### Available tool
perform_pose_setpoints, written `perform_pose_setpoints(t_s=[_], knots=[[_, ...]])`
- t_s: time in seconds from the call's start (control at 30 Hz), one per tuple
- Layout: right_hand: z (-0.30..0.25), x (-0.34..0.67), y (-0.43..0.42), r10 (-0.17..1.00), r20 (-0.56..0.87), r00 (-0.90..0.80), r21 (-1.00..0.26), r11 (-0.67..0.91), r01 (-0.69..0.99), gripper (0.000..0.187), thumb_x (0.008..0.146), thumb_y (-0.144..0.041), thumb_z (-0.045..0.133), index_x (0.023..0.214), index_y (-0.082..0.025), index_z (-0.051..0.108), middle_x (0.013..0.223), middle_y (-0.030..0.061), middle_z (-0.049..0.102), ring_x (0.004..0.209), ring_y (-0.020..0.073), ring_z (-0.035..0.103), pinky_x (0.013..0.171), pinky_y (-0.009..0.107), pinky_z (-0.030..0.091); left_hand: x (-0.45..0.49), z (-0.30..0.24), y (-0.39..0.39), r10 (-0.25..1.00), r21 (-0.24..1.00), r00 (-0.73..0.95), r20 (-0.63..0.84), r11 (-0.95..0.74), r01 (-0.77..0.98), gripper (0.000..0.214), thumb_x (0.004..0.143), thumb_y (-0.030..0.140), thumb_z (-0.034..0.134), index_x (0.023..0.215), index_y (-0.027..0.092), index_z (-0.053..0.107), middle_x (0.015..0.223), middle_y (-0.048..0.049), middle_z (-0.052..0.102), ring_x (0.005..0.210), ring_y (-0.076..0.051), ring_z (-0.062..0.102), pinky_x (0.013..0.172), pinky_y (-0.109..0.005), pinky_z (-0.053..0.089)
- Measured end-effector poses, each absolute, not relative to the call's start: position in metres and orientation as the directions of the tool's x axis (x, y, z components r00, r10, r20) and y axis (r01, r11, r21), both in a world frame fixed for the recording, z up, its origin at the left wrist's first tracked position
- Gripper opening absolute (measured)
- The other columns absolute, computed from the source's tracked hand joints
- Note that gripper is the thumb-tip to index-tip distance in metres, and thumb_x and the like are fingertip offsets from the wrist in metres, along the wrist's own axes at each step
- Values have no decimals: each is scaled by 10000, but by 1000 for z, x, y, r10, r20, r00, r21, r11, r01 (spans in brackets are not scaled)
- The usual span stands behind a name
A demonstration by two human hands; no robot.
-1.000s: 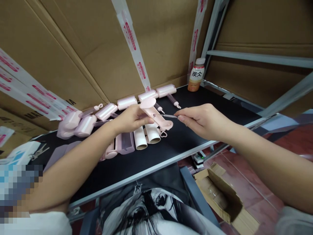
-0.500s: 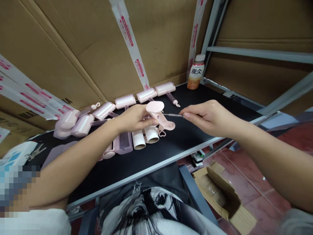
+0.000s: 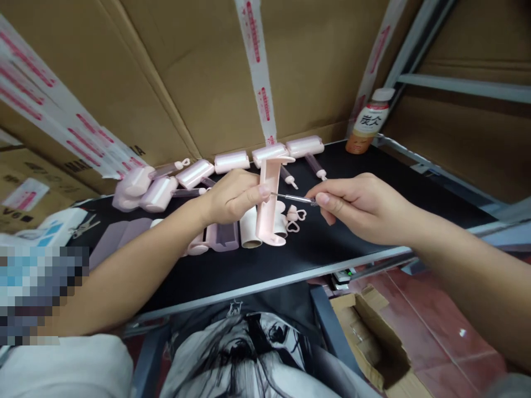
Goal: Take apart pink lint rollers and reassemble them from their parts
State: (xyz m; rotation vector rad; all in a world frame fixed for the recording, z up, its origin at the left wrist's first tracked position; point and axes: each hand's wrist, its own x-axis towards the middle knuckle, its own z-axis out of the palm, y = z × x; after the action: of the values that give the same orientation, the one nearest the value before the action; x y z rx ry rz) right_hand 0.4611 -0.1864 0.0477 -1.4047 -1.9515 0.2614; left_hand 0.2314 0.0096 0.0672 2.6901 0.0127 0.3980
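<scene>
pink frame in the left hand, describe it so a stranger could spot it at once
Over the black table before the cardboard wall, find the left hand near the middle. It grips the pink frame, a long plastic piece. Unlike the pink rollers lying behind, it is held upright, a thin metal rod from the right hand touching its side.

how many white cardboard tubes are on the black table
2. One white cardboard tube lies on the black table just left of the upright pink plastic frame; the other peeks out right of it, partly hidden. More may be hidden behind it.
</scene>
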Motion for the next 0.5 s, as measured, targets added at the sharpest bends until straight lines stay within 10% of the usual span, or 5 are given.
perform_pose_setpoints(t_s=[0.17, 0.5], knots=[[67, 435, -150, 858, 381, -344, -497, 504, 706, 265, 1077, -426, 621, 1181, -244, 783, 633, -38, 690, 477, 130, 542, 505, 282, 381, 180, 62, 15, 258, 499, 928, 268, -861, 95, 522, 1042, 525, 377, 652, 216, 534, 615, -26, 576, 590, -159, 522, 627, -341, 391], [66, 394, -106, 671, 519, -529, -310, 725, 615, 216, 1045, -229, 607, 1087, -223, 818, 792, 36, 777, 603, 177, 688, 573, 308, 481, 126, 53, 4, 385, 573, 860, 334, -807, 139, 724, 1140, 609, 290, 582, 198, 500, 505, -2, 508, 511, -123, 491, 535, -298, 311]])
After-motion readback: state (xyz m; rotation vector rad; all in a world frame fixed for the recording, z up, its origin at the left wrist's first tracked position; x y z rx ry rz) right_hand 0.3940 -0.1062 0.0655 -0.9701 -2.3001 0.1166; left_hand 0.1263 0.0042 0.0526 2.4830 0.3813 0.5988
